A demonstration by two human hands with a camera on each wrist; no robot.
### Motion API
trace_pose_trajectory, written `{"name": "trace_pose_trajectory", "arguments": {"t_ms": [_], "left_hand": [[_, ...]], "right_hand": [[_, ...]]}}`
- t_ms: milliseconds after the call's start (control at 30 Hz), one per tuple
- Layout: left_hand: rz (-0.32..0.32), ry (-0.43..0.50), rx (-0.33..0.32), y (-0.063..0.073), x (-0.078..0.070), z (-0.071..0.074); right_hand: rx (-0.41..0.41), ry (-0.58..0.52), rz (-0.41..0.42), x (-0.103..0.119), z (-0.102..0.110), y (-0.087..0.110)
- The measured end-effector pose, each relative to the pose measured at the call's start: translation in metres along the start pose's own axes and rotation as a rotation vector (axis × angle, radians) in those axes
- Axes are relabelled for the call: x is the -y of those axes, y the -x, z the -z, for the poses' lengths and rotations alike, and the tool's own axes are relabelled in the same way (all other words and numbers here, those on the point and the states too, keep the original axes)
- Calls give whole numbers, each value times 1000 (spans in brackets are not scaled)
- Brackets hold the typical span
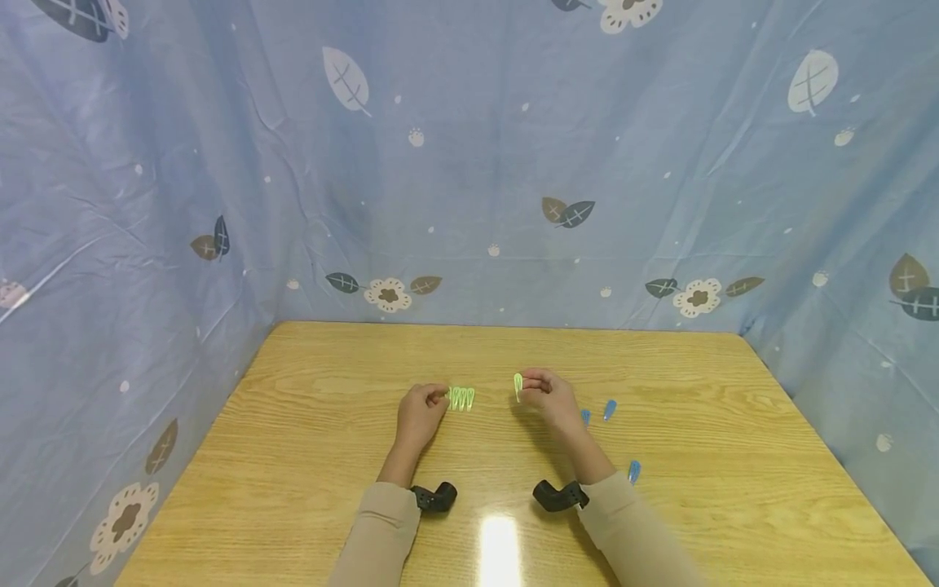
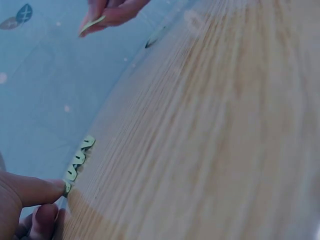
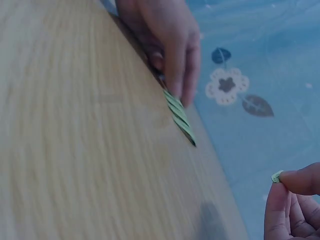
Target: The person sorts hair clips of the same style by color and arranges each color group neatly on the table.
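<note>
Several light-green snap hair clips [image 1: 463, 398] lie side by side in a short row on the wooden table. At the row's left end, my left hand [image 1: 421, 416] has its thumb and finger on the last clip, which they partly hide. To the right of the row, my right hand [image 1: 553, 403] pinches one more green hair clip [image 1: 517, 385] between thumb and fingertips. That clip [image 3: 276, 176] is held off the table in the right wrist view. The row of clips [image 2: 80, 157] appears in the left wrist view beside my left fingertip.
Blue hair clips lie apart on the table right of my right hand: one [image 1: 610, 410] farther back, another [image 1: 634, 470] near the sleeve, a third [image 1: 585, 417] partly behind the hand. A patterned blue curtain [image 1: 499, 163] encloses the back and sides of the table [image 1: 308, 489].
</note>
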State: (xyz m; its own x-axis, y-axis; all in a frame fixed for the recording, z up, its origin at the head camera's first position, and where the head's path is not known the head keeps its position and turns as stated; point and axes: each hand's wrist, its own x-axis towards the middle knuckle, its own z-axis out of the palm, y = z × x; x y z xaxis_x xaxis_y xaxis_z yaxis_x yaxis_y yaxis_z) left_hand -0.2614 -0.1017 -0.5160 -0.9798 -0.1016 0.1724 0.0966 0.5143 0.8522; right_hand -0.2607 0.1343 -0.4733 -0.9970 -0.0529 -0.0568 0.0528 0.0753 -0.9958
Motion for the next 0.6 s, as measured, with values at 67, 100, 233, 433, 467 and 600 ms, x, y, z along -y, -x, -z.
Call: {"name": "trace_pose_trajectory", "arguments": {"t_ms": [67,100,233,433,467,600], "left_hand": [[-1,2,0,0,0,0],[-2,1,0,0,0,1],[-6,2,0,-1,0,1],[-8,-5,1,-1,2,-1],[-6,-3,0,-1,2,-1],[-5,0,2,-1,1,-1]], "right_hand": [[15,-16,-16,2,-8,0],[24,-19,-17,2,-12,0],[48,-19,-17,-5,-25,-1],[-8,11,-5,-20,-46,-5],[-18,17,-3,-21,-49,-6],[-60,45,7,-27,-59,-8]]}}
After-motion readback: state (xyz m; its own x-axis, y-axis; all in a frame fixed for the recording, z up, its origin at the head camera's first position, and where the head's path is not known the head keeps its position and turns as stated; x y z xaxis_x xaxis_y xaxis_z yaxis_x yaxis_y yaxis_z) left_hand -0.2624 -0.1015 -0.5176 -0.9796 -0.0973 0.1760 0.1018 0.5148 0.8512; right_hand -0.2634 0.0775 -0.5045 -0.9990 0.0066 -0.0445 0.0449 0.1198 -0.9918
